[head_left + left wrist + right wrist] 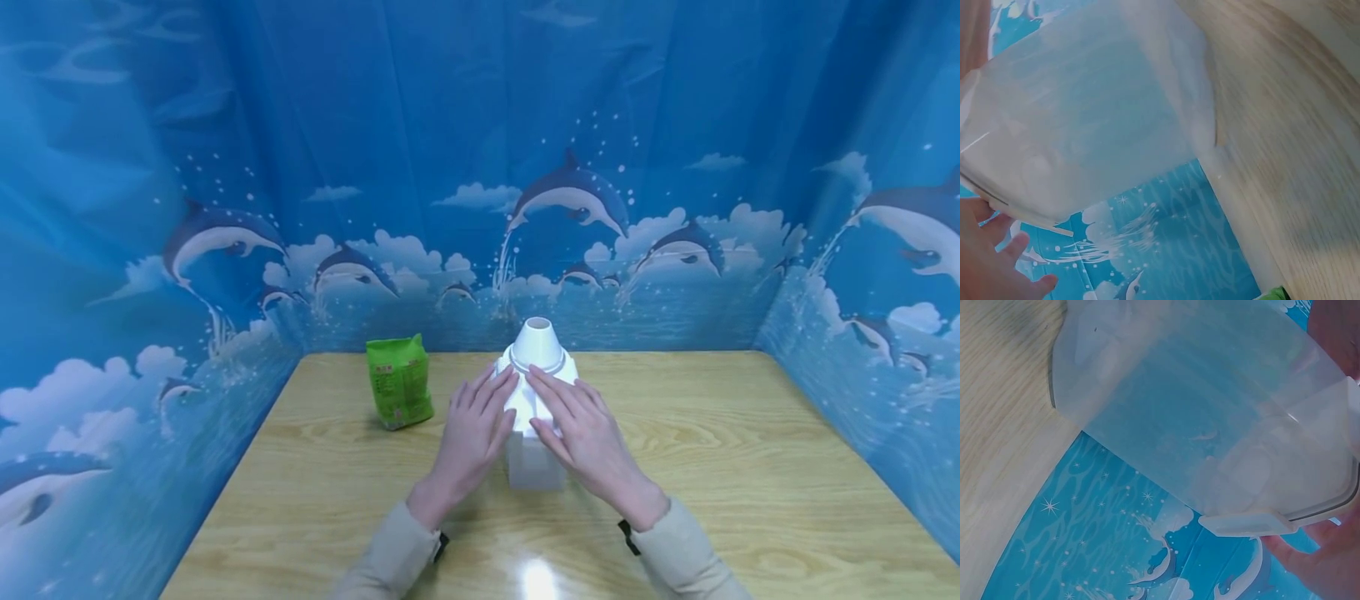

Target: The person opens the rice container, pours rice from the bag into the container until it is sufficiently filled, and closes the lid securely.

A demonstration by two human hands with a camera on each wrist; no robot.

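Observation:
In the head view, a translucent plastic storage box [536,468] with a white lid [525,402] stands upright on the table. A white cone-shaped piece [537,348], with a round hole at its tip, sits on top of the lid. My left hand [476,421] lies over the lid's left side, fingers extended. Over the right side, my right hand [585,429] mirrors it, fingers likewise extended. Both wrist views show the box's see-through wall [1104,119] up close. A white side flap [1247,524] of the lid, near my right fingertips, sticks outward in the right wrist view.
A green printed bag [400,383] stands to the left of the box on the wooden table [712,442]. Blue curtains [465,125] with dolphins surround the table's back and sides.

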